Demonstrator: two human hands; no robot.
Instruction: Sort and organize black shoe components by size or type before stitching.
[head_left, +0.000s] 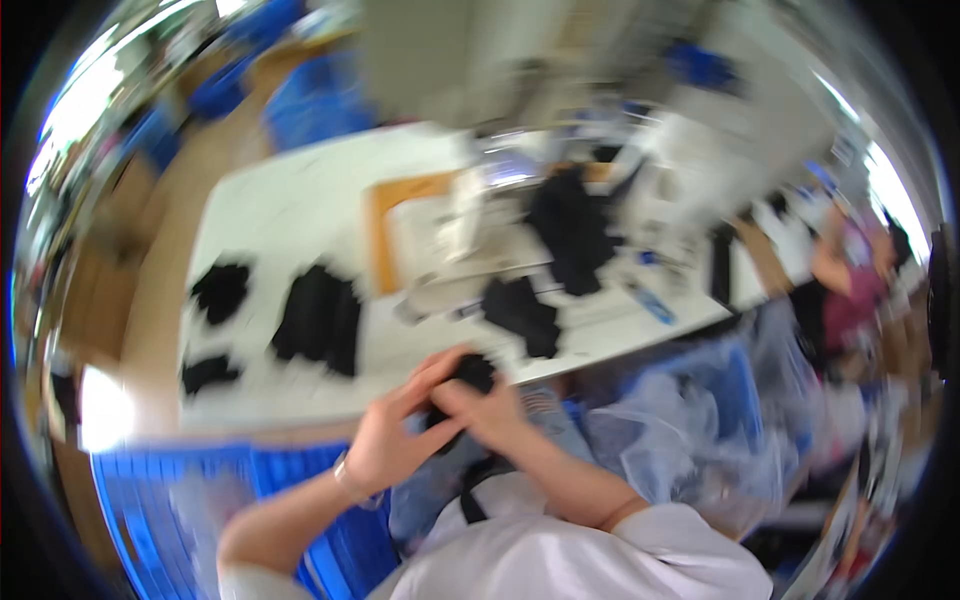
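A small black piece (474,371), soft like cloth, is held between my two hands in front of my body, close to the table's front edge. My left hand (398,415) has its fingers reaching over the far side of it, the thumb toward the near side. My right hand (490,412) grips the same piece, thumb bent across it. Some of the black material hangs between the palms. Motion blur hides the finer finger detail and the piece's exact shape.
On the white table (260,220) lie black cloth piles (318,318), a smaller heap (220,290) and a larger dark bundle (572,230). A white sewing machine (465,215) stands mid-table. Blue crates (170,500) flank my left; a plastic-lined bin (690,410) stands right. Another person (855,270) sits far right.
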